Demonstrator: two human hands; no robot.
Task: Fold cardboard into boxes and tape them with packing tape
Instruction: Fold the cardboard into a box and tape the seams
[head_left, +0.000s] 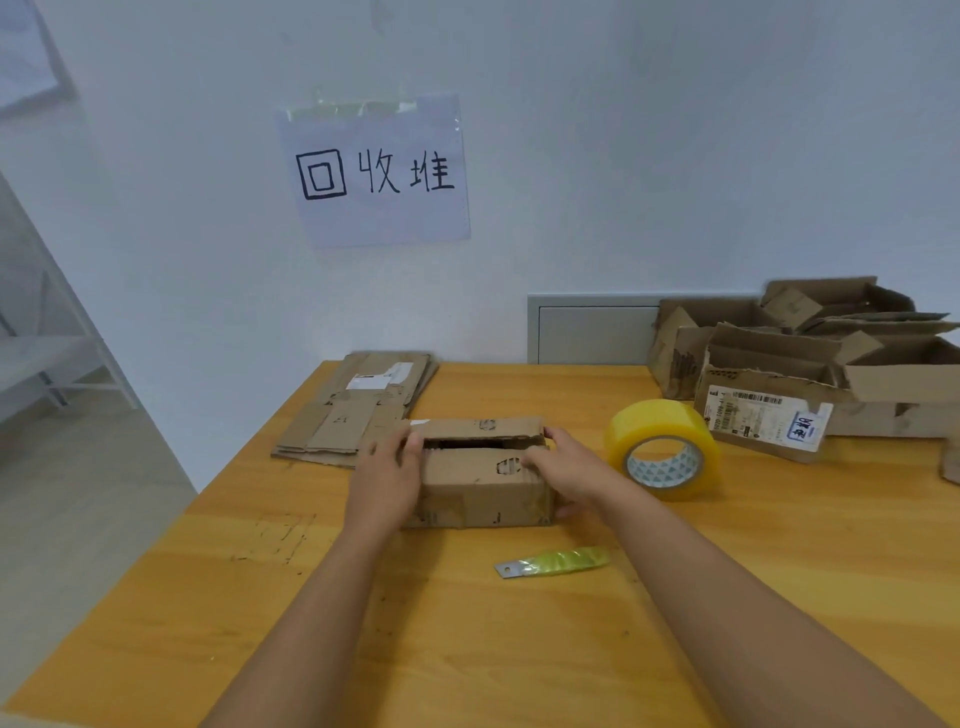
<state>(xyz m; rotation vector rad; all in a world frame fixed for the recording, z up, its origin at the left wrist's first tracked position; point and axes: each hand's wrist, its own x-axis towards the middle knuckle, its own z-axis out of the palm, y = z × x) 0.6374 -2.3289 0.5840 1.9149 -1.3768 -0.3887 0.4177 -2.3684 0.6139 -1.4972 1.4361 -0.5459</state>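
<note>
Cardboard box (483, 475) sat clamped between left hand (387, 475) and right hand (569, 475), wall sign (375, 169) reading "回收堆" at twelve o'clock, tape roll (662, 449) at three.

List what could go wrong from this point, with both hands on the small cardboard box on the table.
1. The small brown cardboard box shows a dark gap between its top flaps; if the left hand or right hand lets go to fetch the yellow packing tape roll, the flaps may spring open.
2. The green-handled cutter lies blade-out near the forearms and could be brushed.
</note>
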